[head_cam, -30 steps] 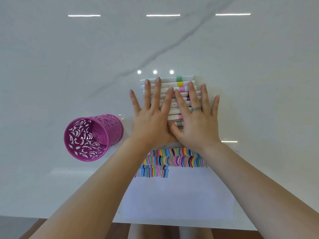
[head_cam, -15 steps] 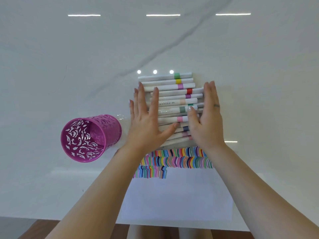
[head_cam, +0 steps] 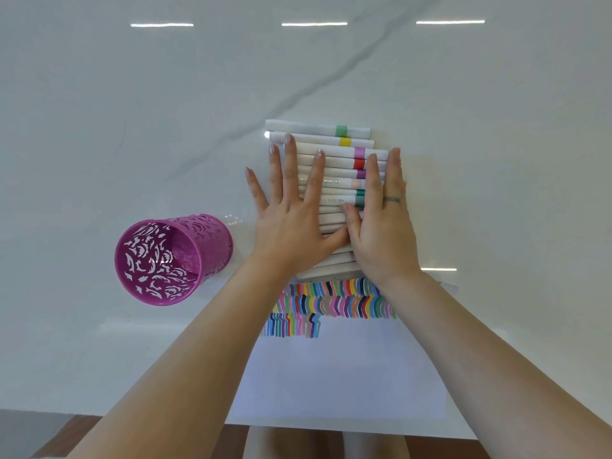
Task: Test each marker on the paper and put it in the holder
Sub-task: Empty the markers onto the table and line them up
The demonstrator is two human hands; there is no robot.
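Two flat hands grasping nothing, left hand [head_cam: 288,226] and right hand [head_cam: 381,233], tidy white colour-banded markers [head_cam: 341,152]; next (likely) pinch one, test on white paper [head_cam: 347,376], then purple perforated holder [head_cam: 212,240].

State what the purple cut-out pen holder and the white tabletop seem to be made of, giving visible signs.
Purple cut-out pen holder: probably painted sheet metal, possibly plastic; thin wall pierced with leaf-shaped holes.
White tabletop: polished marble or marble-look stone; grey veins, mirror-like light reflections.
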